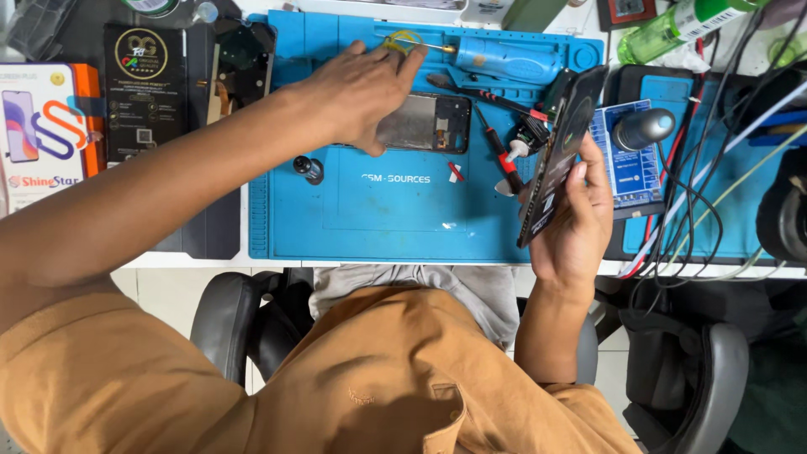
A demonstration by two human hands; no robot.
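Orange shirt cloth fills the near edge of my view, and past it sits the blue mat (378, 219) on the bench.

Nearest of the work, my right hand (580, 214) holds a black phone screen (561, 151) upright on edge over the mat's right border, fingers (593, 164) wrapped along its far edge and thumb behind, clamped on it. To do this well I would keep that grip on the edges only, glass off the mat, and not let it tilt toward the tools beside it.

Farther in, an opened phone body (429, 122) lies flat at the mat's middle. My left hand (361, 97) lies across its left end and reaches beyond, fingertips closing together on a small yellow ring (403, 39) in the tray strip at the mat's far edge. I cannot tell whether the ring is already pinched. I judge a light, slow pull best, wrist lifted clear of the bare phone body.

As for containers: the far tray strip holds the ring and a blue tool (504, 57). A red-handled screwdriver (502, 151) lies just right of the phone body. A green bottle (681, 23) lies at the far right; its contents are hidden.
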